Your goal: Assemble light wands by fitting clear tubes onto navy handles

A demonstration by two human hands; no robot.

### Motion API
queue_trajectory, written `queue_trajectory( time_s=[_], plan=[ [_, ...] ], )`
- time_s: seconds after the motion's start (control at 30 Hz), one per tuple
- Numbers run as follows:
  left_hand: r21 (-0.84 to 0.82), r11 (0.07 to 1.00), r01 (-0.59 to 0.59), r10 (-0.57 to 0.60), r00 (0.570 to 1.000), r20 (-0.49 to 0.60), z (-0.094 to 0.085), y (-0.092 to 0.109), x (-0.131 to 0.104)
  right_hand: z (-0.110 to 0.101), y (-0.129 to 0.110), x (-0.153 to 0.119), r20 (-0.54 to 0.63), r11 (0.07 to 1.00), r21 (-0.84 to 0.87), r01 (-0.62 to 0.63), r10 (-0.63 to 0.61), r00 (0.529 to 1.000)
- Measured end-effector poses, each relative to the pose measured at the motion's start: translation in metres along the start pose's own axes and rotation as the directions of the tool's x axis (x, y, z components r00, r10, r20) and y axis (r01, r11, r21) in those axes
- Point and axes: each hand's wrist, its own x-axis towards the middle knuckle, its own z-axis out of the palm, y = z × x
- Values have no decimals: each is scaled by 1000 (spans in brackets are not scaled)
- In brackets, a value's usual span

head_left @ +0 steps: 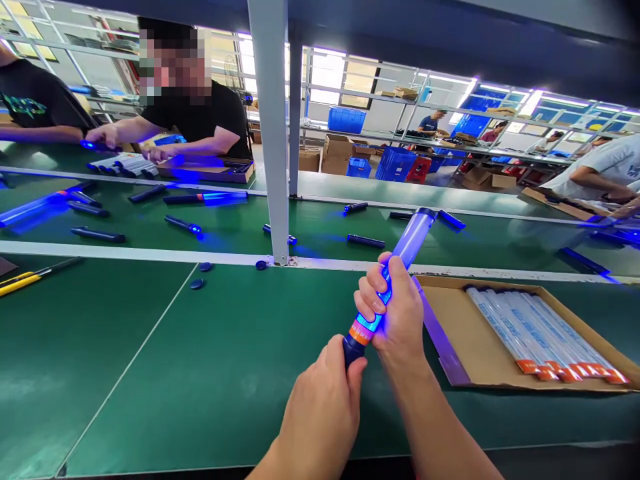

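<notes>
A light wand (413, 235), a clear tube with an orange band on a dark flashlight body, glows blue and slants up to the right above the green table. My left hand (323, 399) is closed round its dark lower end. Higher up, the fingers of my right hand (403, 303) wrap the clear tube just above the orange band. Beside my right hand lies an open cardboard tray (447, 317). Several clear tubes (533, 327) with orange ends and blue print rest in it side by side.
Several dark flashlights (366, 241), some lit blue, lie on the green belt (320, 223) beyond a pale rail. A white post (273, 133) rises from that rail. Small dark caps (197, 284) and a yellow tool (20, 283) lie left. A co-worker (200, 127) handles a lit flashlight opposite.
</notes>
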Motion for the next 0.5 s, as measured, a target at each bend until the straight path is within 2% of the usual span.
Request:
queue_trajectory(
  time_s=[0.07,0.13,0.27,0.37,0.43,0.5],
  plan=[
    [52,999,-4,5,1000,-24,2,-2,1,-3,1,-1,-10,1000,1,18,-18,1000],
    [32,999,1,0,1000,-20,3,-4,4,-6,1,0,2,1000,14,8,-8,1000],
    [-198,979,-48,70,992,105,4,-9,8,-14,-1,3,157,993,64,-96,85,984],
    [-318,947,-46,103,981,166,3,-17,9,-16,-4,6,255,991,79,-108,85,963],
    [-347,938,-22,117,960,253,-7,-23,13,-14,-8,4,310,996,43,-81,63,949],
    [-372,925,-73,186,943,278,-30,-25,20,-7,-14,-3,404,994,-113,1,45,914]
  ],
)
